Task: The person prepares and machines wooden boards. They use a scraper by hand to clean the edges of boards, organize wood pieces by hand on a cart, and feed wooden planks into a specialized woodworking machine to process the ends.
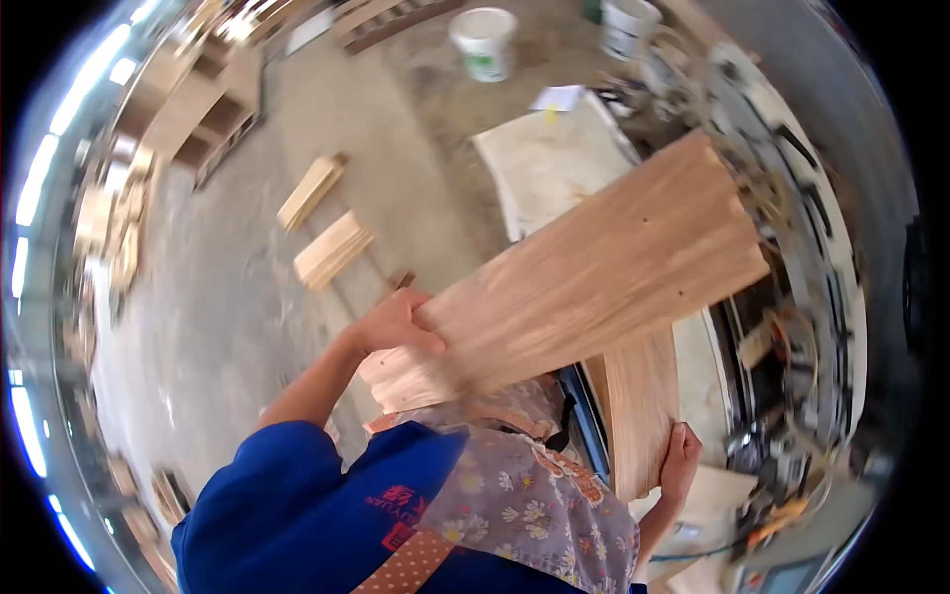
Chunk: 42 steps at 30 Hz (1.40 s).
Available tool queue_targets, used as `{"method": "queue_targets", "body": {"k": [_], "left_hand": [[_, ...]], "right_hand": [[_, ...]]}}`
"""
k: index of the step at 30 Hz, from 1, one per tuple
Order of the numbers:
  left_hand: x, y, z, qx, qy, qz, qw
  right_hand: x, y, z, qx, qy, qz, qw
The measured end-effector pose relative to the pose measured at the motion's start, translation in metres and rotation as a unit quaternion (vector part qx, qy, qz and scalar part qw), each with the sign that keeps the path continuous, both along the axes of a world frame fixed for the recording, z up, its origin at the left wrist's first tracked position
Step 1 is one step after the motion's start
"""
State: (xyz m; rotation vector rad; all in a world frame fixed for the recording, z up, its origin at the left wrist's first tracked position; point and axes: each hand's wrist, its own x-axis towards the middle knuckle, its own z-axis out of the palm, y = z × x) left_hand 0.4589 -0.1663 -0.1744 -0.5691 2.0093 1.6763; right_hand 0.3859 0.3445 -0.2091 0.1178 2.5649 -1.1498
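A long, wide wooden board (594,262) slants across the middle, its far end raised toward the upper right. My left hand (398,325) is closed on its near left end, the thumb on top and the fingers over the edge. Beneath it a second wooden board (643,416) runs toward me, partly covered by the first. At its right edge, near the bottom corner, my right hand (680,457) is closed on it. The near end of the upper board is smeared by motion in front of my flowered apron (534,495).
On the floor to the left lie two stacks of wooden strips (333,249). A pale sheet-topped surface (554,168) stands beyond the boards, with white buckets (485,48) further off. Machinery and clutter line the right side. Wooden cabinets (203,109) stand far left.
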Motion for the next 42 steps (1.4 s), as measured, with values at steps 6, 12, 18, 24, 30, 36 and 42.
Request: {"method": "queue_targets", "body": {"k": [6, 12, 18, 24, 30, 36, 42], "left_hand": [[0.164, 0.009, -0.009, 0.033, -0.002, 0.268, 0.963], [0.245, 0.025, -0.015, 0.000, -0.022, 0.453, 0.891], [0.343, -0.006, -0.061, 0.023, 0.019, 0.608, 0.793], [0.417, 0.043, -0.073, 0.008, -0.002, 0.741, 0.671], [0.435, 0.145, -0.051, -0.037, -0.114, 0.803, 0.584], [0.420, 0.265, -0.011, -0.008, -0.149, 0.894, 0.422], [0.416, 0.326, 0.003, 0.009, -0.126, 0.946, 0.299]], "right_hand": [[-0.056, -0.049, 0.029, -0.039, -0.051, 0.171, 0.983], [-0.066, -0.137, 0.056, 0.036, -0.068, 0.300, 0.951], [-0.066, -0.236, 0.014, 0.081, 0.023, 0.454, 0.887], [-0.067, -0.347, 0.000, 0.065, 0.055, 0.571, 0.816], [-0.048, -0.434, -0.024, 0.077, 0.071, 0.662, 0.742], [0.017, -0.492, -0.026, 0.124, 0.042, 0.707, 0.695], [0.072, -0.523, -0.071, 0.115, -0.017, 0.751, 0.650]]}}
